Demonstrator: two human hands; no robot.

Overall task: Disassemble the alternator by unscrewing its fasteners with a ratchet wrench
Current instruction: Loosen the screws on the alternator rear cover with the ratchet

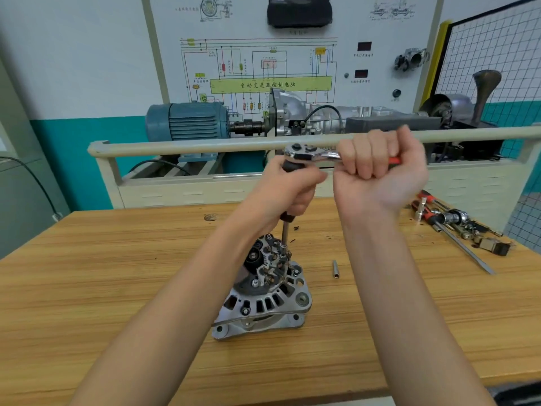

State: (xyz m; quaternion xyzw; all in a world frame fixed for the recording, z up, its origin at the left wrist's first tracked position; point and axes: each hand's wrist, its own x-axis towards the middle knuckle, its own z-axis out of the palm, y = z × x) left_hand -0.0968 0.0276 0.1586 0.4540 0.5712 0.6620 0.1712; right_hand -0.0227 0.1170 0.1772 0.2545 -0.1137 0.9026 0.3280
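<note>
The silver alternator stands on the wooden bench with its open rear end facing up. A long extension bar rises from a fastener on top of it. My left hand grips the bar's black upper part. The ratchet wrench sits across the top of the bar, its chrome head at the left. My right hand grips the wrench's red handle, which pokes out past my fingers.
A small loose socket lies on the bench right of the alternator. Screwdrivers, sockets and small parts are scattered at the bench's right edge. Behind the bench stands a training rig with a blue motor and a beige rail.
</note>
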